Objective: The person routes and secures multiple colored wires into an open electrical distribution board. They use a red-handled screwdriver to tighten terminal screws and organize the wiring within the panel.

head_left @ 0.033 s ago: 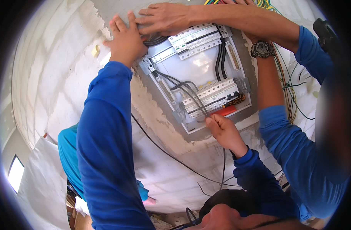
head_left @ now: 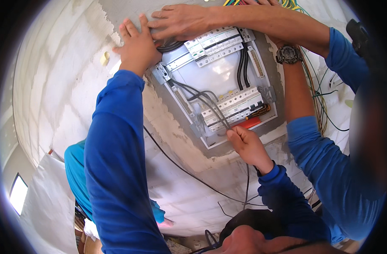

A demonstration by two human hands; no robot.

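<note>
My left hand [head_left: 138, 48] lies with fingers spread against the wall at the upper left corner of a white electrical panel [head_left: 216, 76]. Between the thumb and fingers of my right hand [head_left: 246, 146], below the panel, are dark wires [head_left: 214, 108] that run down from the panel's left side. They cross in front of the lower row of circuit breakers [head_left: 232, 108]. Another row of breakers [head_left: 214, 44] sits above. A co-worker's hand [head_left: 183, 21] rests at the panel's top edge, close to my left fingers, over coiled black cables [head_left: 171, 45].
The co-worker's other arm, wearing a watch [head_left: 288, 54], reaches up on the right beside hanging coloured wires [head_left: 320, 106]. An orange-and-black tool [head_left: 259, 111] and a red-orange object [head_left: 248, 123] lie in the panel's lower right. A loose black cable [head_left: 181, 167] crosses the wall below.
</note>
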